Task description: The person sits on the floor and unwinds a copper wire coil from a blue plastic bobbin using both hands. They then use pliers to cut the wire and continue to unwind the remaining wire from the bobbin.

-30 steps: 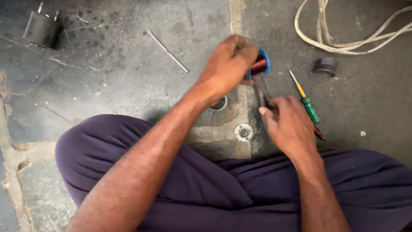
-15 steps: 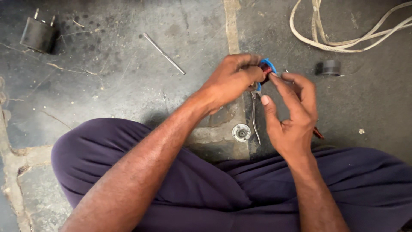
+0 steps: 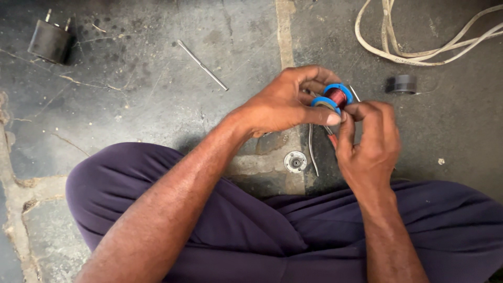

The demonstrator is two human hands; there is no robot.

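Thumb and fingers of the left hand (image 3: 283, 105) were curled tight round a small blue spool (image 3: 334, 97), pinching it at its rim, and there was the red-brown copper wire wound in its middle, plain to see. The right hand (image 3: 369, 144) came in from five o'clock of the spool, its fingertips bunched together and pressed against the spool's near edge; whether they nipped a loose wire end, I could not tell. So the spool sat held between both hands, lifted clear of the floor, just above the pale strip in the concrete floor (image 3: 157, 105).

Right under the hands, a thin metal rod (image 3: 312, 149) hung down toward six o'clock, with a bit of red handle (image 3: 333, 139) peeping out beside it. At seven o'clock of the spool, a small round metal disc (image 3: 295, 161) lay on the floor. Out at ten o'clock lay a long thin steel pin (image 3: 201, 65), well apart. Farther at ten o'clock, a dark block with two prongs (image 3: 50, 41). At three o'clock, a black tape roll (image 3: 403, 84), and above it at one o'clock loops of pale flat cord (image 3: 419, 50). Purple trousers (image 3: 236, 230) filled the near ground.
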